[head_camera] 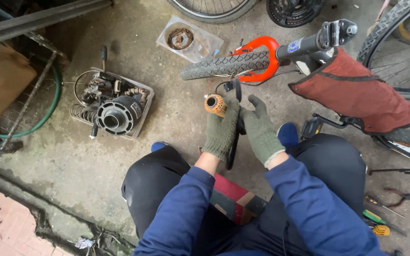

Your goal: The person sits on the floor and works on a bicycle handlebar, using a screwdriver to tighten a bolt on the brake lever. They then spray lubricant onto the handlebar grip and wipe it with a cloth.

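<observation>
Green knit gloves on both hands; left hand [222, 132] closed around an orange ribbed handlebar grip [215, 105] on a black handlebar [236, 137], seemingly mid-fitting; right hand [261, 132] loosely curled, steadying the bar; next likely needs firm twisting; grey tray [144, 116] holds springs, black hub; clear packet [205, 45] holds a rusty ring.

A bicycle repair workshop: wheels [212, 9], spare-parts tray [112, 104], concrete floor [72, 161].

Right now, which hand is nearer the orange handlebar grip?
Left. The left hand is wrapped around the orange grip, holding it at its lower end. The right hand sits off to the grip's right, on the black handlebar, not touching the grip.
</observation>
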